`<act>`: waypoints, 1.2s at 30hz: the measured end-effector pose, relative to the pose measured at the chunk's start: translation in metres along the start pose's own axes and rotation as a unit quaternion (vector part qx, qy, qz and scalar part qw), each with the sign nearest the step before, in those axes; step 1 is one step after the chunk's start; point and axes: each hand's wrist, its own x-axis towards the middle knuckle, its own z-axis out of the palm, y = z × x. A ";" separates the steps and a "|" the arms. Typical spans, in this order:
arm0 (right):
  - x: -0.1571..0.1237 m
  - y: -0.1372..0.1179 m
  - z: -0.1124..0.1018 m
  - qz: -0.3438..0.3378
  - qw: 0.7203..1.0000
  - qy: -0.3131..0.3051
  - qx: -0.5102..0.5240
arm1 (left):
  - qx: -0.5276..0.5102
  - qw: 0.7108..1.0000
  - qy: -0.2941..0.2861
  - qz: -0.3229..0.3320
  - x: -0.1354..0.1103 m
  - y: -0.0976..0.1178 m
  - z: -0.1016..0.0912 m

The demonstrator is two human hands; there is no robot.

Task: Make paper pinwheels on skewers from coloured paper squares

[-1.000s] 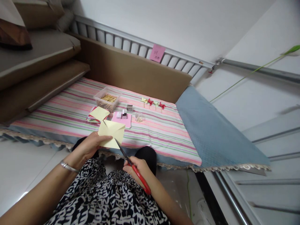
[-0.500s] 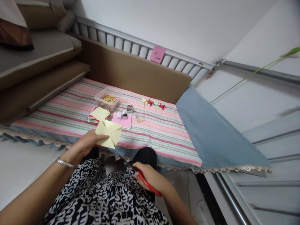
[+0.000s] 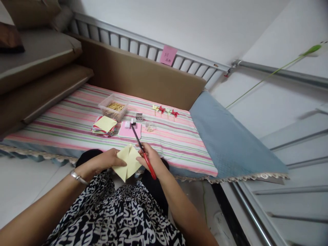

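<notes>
A pale yellow paper square (image 3: 128, 162) with cuts in it is held above my lap, and my left hand (image 3: 104, 163) pinches its left side. My right hand (image 3: 149, 158) touches the paper's right edge while gripping red-handled scissors (image 3: 143, 152). The scissor blades point up and away toward the bed. On the striped sheet (image 3: 64, 124) just beyond lie a stack of coloured paper squares (image 3: 104, 125) and a pink sheet (image 3: 129, 131) with small items on it.
A clear box of wooden sticks (image 3: 114, 108) stands behind the paper stack. Several small finished paper pinwheels (image 3: 165, 111) lie farther right, near a brown cardboard panel (image 3: 143, 78). A blue quilt (image 3: 230, 143) covers the bed's right end. Brown cushions (image 3: 38, 65) are piled at left.
My right hand came up from my lap with the scissors to the paper's right edge, blades now pointing away. The left hand lowered the paper toward my lap.
</notes>
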 end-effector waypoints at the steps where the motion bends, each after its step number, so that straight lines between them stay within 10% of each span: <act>1: 0.003 0.001 0.004 0.010 1.000 -0.002 0.014 | 0.000 1.000 0.004 0.004 0.000 0.001 -0.002; 7: 0.008 0.015 0.021 0.033 0.972 0.101 0.208 | -0.146 0.987 0.041 0.044 -0.001 -0.003 -0.011; 15: 0.008 0.027 0.050 0.025 0.932 0.207 0.295 | -0.281 0.948 0.119 0.089 0.010 -0.017 0.025; 24: -0.021 0.006 0.027 0.074 0.971 0.114 0.197 | -0.211 0.950 0.212 0.093 0.005 -0.009 0.003; 31: -0.063 -0.004 0.004 0.182 0.979 -0.066 0.063 | -0.162 0.961 0.206 0.092 -0.001 -0.002 -0.015; 36: -0.071 -0.009 0.008 0.198 0.977 -0.076 0.016 | -0.174 0.967 0.169 0.082 -0.004 0.000 -0.016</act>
